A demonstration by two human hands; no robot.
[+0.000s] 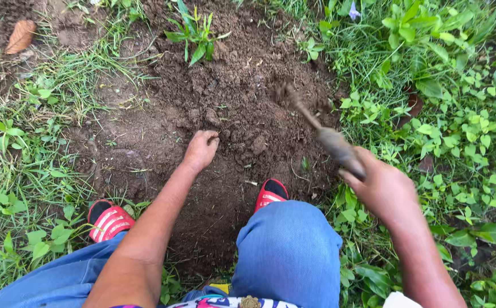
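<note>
Right hand point(386, 191) grips a stiff, light digging tool point(328, 137) by its handle; left hand point(201, 149), curled, scoops crumbly loose soil point(231, 97) beside it.

The digging tool point(322, 134), right of centre, is motion-blurred; its tip shape cannot be determined. The right hand point(382, 191) covers the handle end. The left hand point(200, 149) fingertips are curled into soil point(231, 85). Both forearms are cut off at the bottom edge.
</note>
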